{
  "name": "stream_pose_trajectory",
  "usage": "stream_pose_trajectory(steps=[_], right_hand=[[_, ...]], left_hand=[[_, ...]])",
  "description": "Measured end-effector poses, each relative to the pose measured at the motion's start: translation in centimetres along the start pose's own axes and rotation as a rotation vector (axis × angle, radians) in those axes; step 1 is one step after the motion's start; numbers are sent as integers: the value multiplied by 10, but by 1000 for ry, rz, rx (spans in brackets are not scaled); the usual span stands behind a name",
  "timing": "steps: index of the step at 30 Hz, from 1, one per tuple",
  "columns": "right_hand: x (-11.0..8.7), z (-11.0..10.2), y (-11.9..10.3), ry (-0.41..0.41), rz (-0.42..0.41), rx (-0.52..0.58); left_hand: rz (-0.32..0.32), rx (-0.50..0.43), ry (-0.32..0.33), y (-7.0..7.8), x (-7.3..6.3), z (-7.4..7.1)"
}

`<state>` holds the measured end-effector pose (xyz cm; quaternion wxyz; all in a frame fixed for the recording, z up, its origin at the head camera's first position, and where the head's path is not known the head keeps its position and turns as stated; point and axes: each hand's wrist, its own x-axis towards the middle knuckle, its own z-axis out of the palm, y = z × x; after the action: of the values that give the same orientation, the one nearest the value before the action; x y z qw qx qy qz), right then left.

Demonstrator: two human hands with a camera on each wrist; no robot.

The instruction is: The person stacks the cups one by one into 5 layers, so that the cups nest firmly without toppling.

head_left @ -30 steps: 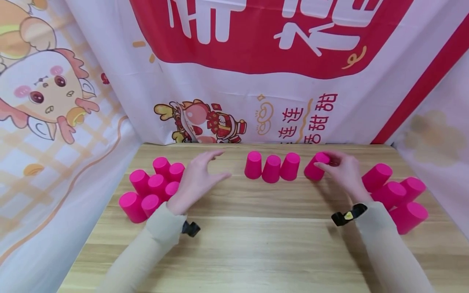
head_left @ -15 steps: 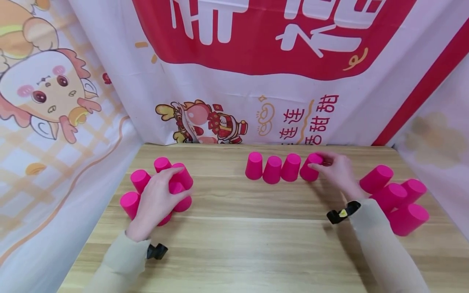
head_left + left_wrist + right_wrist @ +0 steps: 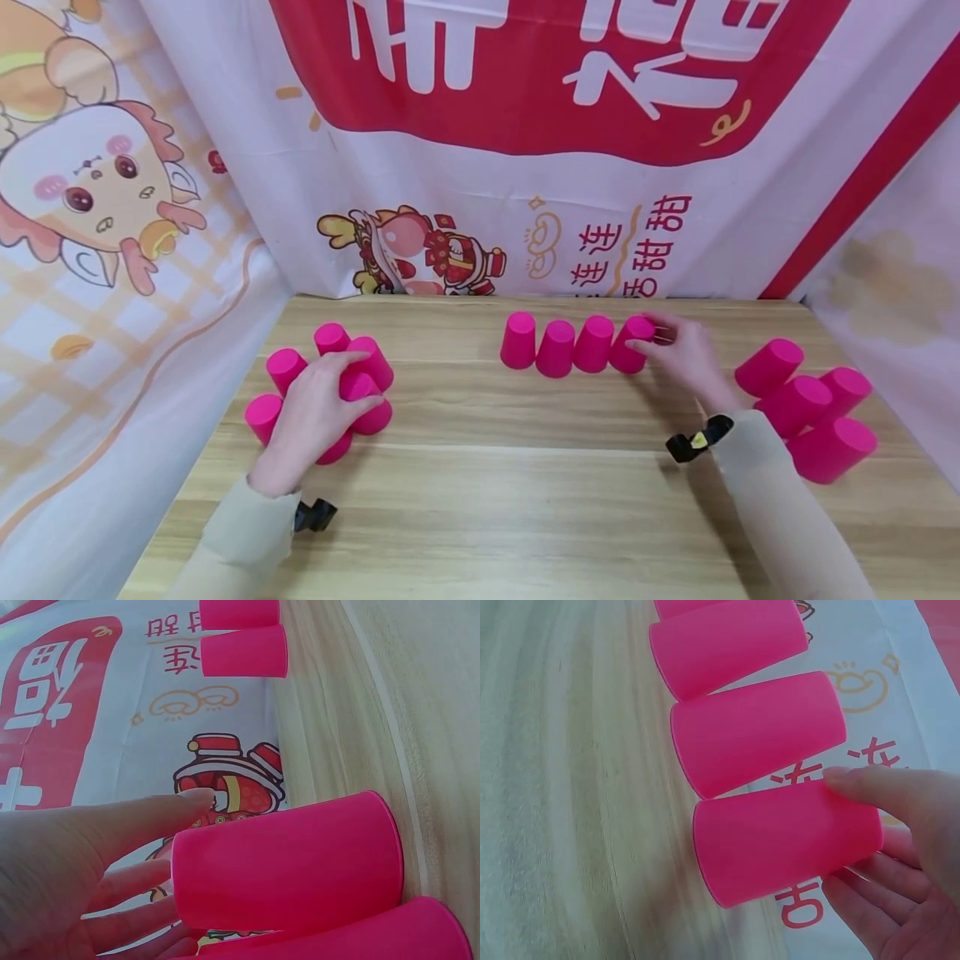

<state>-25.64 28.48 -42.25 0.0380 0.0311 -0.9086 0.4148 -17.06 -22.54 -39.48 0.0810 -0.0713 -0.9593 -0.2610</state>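
In the head view, my right hand [image 3: 686, 354] pinches a pink cup [image 3: 632, 346] at the right end of a row of upside-down cups [image 3: 555, 350]. The right wrist view shows the thumb on one side of this cup [image 3: 780, 844] and fingers on the other; its rim meets the neighbouring cup [image 3: 757, 731]. On the left, my left hand [image 3: 311, 417] reaches over a cluster of upside-down pink cups. One cup [image 3: 367, 407] stands between its thumb and fingers. In the left wrist view, the thumb is extended beside that cup [image 3: 285, 862], apparently with a gap; the fingers are partly hidden.
More pink cups [image 3: 832, 446] stand upside down at the right of the wooden table [image 3: 510, 517]. Others in the left cluster, such as the cup [image 3: 330, 337] at its back, crowd around my left hand. Printed cloth [image 3: 450, 183] hangs behind the table.
My left hand has moved left and down to the cup cluster and then stayed there. My right hand has slid its cup left until it meets the row.
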Motion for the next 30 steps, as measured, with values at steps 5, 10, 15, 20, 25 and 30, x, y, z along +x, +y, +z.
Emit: stream_pose_trajectory(steps=[5, 10, 15, 20, 25, 30], right_hand=[[-12, -19, -2, -7, 37, 18], [-29, -48, 1, 98, 21, -107], [-50, -81, 14, 176, 60, -209], [-74, -109, 32, 165, 127, -240], [-91, -123, 50, 149, 113, -264], [-96, -125, 63, 124, 130, -319]], left_hand=[[-32, -11, -33, 0, -4, 0], [-33, -11, -51, -3, -9, -1], [-29, -5, -60, -3, -10, -2], [-23, -4, -62, -4, -8, -2], [-15, -11, -68, -5, -6, -2], [-8, -18, -69, -8, -5, -2]])
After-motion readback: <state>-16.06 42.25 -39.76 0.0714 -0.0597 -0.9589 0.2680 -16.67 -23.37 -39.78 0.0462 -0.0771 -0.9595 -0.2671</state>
